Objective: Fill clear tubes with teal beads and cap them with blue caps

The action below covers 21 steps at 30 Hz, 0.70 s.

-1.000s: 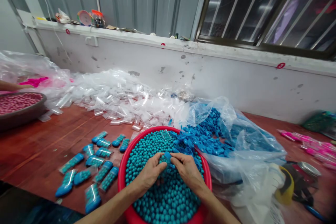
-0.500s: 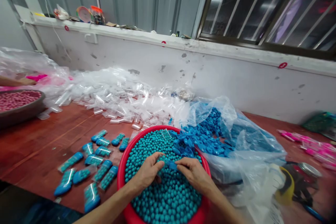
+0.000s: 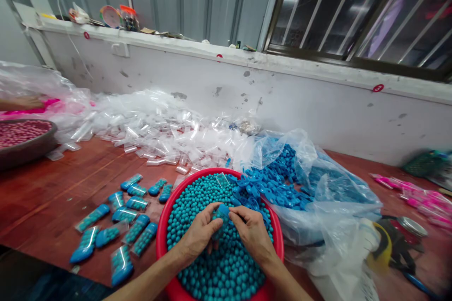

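Observation:
Above a red basin [image 3: 163, 225] full of teal balls [image 3: 226, 270], my left hand [image 3: 199, 233] is closed around a small clear container [image 3: 219, 226] with teal balls inside. A blue cap [image 3: 223, 210] sits at the container's upper end. My right hand [image 3: 251, 235] pinches that cap from the right side; fingers partly hide how far it is seated. Blue caps [image 3: 252, 193] lie heaped over the basin's back right rim. One clear container [image 3: 222, 179] rests on the balls at the back.
Several filled, blue-capped containers [image 3: 136, 229] lie left of the basin. Clear containers [image 3: 158, 131] are piled along the wall. A plastic bag [image 3: 339, 197] of blue caps lies right. Another person's hand [image 3: 26, 102] is by a bowl of pink balls [image 3: 45, 143]. Pink pieces [image 3: 420, 197] lie far right.
My right hand has moved slightly left and brought the blue cap from beside the container onto its upper end. The container now stands more upright in my left hand.

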Available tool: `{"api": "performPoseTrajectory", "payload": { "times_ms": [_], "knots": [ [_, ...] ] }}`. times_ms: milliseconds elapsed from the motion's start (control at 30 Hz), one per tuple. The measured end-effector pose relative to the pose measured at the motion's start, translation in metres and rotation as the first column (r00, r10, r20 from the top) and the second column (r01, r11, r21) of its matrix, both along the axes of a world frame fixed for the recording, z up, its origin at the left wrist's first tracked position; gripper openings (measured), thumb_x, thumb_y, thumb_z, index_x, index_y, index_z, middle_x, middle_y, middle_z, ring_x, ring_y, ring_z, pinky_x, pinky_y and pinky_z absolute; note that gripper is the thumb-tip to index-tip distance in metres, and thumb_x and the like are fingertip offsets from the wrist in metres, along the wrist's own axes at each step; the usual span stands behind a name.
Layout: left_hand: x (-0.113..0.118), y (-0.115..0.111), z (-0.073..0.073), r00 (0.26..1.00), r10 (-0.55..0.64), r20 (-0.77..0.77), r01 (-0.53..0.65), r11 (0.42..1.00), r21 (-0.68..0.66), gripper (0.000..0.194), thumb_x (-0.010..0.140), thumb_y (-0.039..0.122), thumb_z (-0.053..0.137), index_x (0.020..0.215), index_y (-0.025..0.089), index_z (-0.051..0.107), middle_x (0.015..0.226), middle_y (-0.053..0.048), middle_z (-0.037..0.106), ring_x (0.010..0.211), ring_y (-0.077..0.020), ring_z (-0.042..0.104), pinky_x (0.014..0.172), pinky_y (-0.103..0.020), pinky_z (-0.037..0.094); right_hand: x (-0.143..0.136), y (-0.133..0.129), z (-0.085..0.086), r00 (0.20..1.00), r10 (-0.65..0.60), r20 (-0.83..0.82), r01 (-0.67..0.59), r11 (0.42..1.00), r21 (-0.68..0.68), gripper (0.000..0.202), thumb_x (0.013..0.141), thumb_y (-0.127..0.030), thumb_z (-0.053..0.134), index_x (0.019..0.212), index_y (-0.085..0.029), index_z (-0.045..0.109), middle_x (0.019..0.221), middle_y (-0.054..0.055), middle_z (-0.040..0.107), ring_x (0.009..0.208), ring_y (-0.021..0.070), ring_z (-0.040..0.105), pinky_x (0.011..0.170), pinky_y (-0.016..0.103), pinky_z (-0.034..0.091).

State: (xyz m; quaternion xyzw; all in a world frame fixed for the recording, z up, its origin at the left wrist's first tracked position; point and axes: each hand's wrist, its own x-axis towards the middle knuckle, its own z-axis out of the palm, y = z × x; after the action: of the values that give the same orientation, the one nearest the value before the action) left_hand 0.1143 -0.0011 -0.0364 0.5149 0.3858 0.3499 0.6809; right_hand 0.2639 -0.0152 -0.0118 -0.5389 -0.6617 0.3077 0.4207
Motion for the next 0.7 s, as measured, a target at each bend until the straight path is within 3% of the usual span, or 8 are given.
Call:
{"api": "performPoseTrajectory", "payload": {
  "times_ms": [100, 267, 433, 533, 600, 700],
  "knots": [
    [0.002, -0.001, 0.001, 0.999, 0.028, 0.029, -0.027, 1.0, -0.006, 0.062, 0.073, 0.043, 0.054, 0.123, 0.015, 0.032, 0.055, 0.006, 0.05, 0.034, -0.0049, 0.043, 0.028, -0.012, 0.028, 0.001, -0.001, 0.001, 0.999, 0.034, 0.024, -0.034, 0.999, -0.022, 0.022, 0.082, -0.026, 0.048, 0.081, -0.019, 0.069, 0.064, -0.001, 0.062, 0.06, 0.0135, 0.053, 0.057, 0.021, 0.039],
    [0.001, -0.001, 0.003, 0.999, 0.028, 0.016, -0.028, 1.0, -0.012, 0.062, 0.073, 0.042, 0.053, 0.124, 0.014, 0.031, 0.056, 0.005, 0.05, 0.035, -0.0053, 0.044, 0.028, -0.013, 0.027, -0.006, -0.004, -0.003, 0.998, -0.066, 0.022, 0.066, 0.998, -0.007, 0.023, 0.083, -0.026, 0.046, 0.081, -0.017, 0.068, 0.067, 0.0, 0.062, 0.062, 0.0139, 0.054, 0.058, 0.021, 0.039],
    [0.001, -0.001, 0.004, 0.997, 0.072, -0.014, -0.072, 0.997, -0.039, 0.043, 0.075, 0.033, 0.05, 0.113, 0.016, 0.041, 0.053, 0.009, 0.04, 0.033, -0.0023, 0.031, 0.031, -0.014, 0.029, -0.004, -0.004, -0.003, 0.976, 0.118, 0.182, -0.138, 0.986, 0.099, 0.025, 0.085, -0.023, 0.043, 0.072, -0.016, 0.063, 0.063, 0.0, 0.056, 0.06, 0.0122, 0.051, 0.058, 0.022, 0.037],
    [0.001, 0.0, 0.003, 0.991, 0.13, -0.043, -0.13, 0.991, -0.007, 0.036, 0.073, 0.03, 0.051, 0.106, 0.017, 0.045, 0.057, 0.009, 0.038, 0.037, -0.0028, 0.032, 0.032, -0.014, 0.031, 0.0, -0.002, -0.002, 0.953, 0.181, 0.243, -0.21, 0.973, 0.098, 0.028, 0.086, -0.024, 0.042, 0.067, -0.017, 0.061, 0.058, -0.002, 0.05, 0.055, 0.011, 0.046, 0.055, 0.022, 0.034],
    [0.0, 0.001, 0.004, 0.989, 0.137, -0.062, -0.136, 0.991, 0.022, 0.034, 0.073, 0.032, 0.051, 0.104, 0.018, 0.045, 0.058, 0.008, 0.039, 0.037, -0.0031, 0.034, 0.031, -0.014, 0.03, 0.004, 0.0, -0.001, 0.955, 0.221, 0.199, -0.239, 0.968, 0.074, 0.027, 0.085, -0.025, 0.042, 0.067, -0.017, 0.061, 0.059, -0.002, 0.05, 0.057, 0.0109, 0.046, 0.057, 0.022, 0.035],
    [-0.003, 0.003, 0.005, 0.996, 0.051, -0.078, -0.048, 0.998, 0.032, 0.037, 0.074, 0.037, 0.05, 0.106, 0.018, 0.043, 0.056, 0.008, 0.043, 0.033, -0.0034, 0.038, 0.028, -0.013, 0.026, 0.012, 0.005, -0.001, 0.957, 0.288, 0.008, -0.288, 0.956, -0.052, 0.017, 0.079, -0.026, 0.051, 0.078, -0.018, 0.066, 0.071, -0.001, 0.055, 0.063, 0.0111, 0.049, 0.059, 0.021, 0.039]
  ]
}}
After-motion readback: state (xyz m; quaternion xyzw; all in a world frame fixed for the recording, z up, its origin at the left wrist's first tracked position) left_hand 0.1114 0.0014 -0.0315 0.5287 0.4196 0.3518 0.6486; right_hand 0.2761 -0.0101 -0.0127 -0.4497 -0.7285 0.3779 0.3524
